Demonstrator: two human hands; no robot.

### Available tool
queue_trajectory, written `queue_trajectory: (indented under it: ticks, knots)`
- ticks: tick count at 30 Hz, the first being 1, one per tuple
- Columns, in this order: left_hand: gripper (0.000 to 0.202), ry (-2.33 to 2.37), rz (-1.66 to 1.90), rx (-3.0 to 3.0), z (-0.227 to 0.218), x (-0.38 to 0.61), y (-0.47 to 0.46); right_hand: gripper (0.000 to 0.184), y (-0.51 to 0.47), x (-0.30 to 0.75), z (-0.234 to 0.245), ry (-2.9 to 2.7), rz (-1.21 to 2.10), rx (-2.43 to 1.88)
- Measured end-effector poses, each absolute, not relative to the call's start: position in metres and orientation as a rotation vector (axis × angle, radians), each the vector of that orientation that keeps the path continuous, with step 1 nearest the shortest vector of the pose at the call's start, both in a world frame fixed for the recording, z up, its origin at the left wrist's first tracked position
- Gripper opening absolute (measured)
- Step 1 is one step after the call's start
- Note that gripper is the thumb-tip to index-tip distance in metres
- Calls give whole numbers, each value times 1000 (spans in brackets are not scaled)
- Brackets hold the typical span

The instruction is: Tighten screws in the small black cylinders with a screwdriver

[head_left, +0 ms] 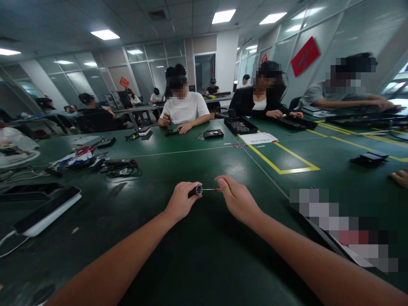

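My left hand (181,200) is closed around a short black cylinder (199,190) that looks like a small flashlight; its round, silver-ringed end shows at the fingertips. Across from it, my right hand (237,197) grips a screwdriver (218,189) with a red part by the fingers. The thin metal shaft points left and reaches the cylinder's side or end; I cannot tell whether it touches. Both hands are above the green table (178,263), and most of the screwdriver's handle is hidden in my right hand.
Left on the table lie a black-and-white device (47,210) with a white cable and a heap of cables and tools (123,167). Ahead are a black hard-drive-like box (213,134), a black tray (241,126) and yellow tape (298,171). Co-workers sit opposite.
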State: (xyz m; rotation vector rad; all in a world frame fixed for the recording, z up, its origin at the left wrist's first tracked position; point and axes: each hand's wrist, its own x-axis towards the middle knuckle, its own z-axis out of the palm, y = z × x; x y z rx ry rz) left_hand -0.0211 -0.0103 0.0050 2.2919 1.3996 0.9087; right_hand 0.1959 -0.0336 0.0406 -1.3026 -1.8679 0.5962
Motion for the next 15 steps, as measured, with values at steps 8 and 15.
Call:
queue_trajectory:
  ticks: [8,15]
  knots:
    - [31,1450,911,2296,6,-21,-11,20,-29,196,37,-1655,775,-1271]
    - [31,1472,844,2473,13,-17,-16,29,-18,190,23,-1065,1200,-1117]
